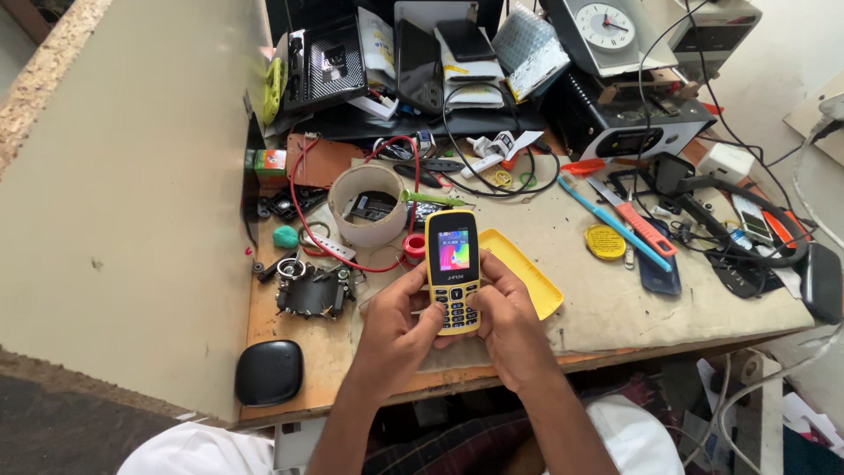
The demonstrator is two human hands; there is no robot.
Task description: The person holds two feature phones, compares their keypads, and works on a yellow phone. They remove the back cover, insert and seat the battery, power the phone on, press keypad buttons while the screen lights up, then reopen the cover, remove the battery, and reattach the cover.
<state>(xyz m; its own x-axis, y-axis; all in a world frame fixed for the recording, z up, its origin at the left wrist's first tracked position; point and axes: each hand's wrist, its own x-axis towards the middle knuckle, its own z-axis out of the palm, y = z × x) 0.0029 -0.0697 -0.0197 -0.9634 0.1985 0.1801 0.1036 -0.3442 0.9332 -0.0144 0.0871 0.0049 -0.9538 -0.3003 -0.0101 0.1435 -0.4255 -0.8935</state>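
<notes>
We've got the little yellow keypad phone (pixel 453 271) up off the desk (pixel 607 308), held between both hands just above the near edge, screen lit and facing us. It looks like a light, stiff plastic brick, probably a bit slick on the sides, so we'd say pinching the lower half by its edges is the safe hold, staying off the screen. Left hand (pixel 397 327) cups it from the left, fingers curled around the side, thumb on the keys. Right hand (pixel 503 318) wraps the right edge, thumb also resting on the keypad. Both wrists angle inward, forearms coming up from below. The yellow back cover (pixel 523 273) lies just beside the phone on the desk.
</notes>
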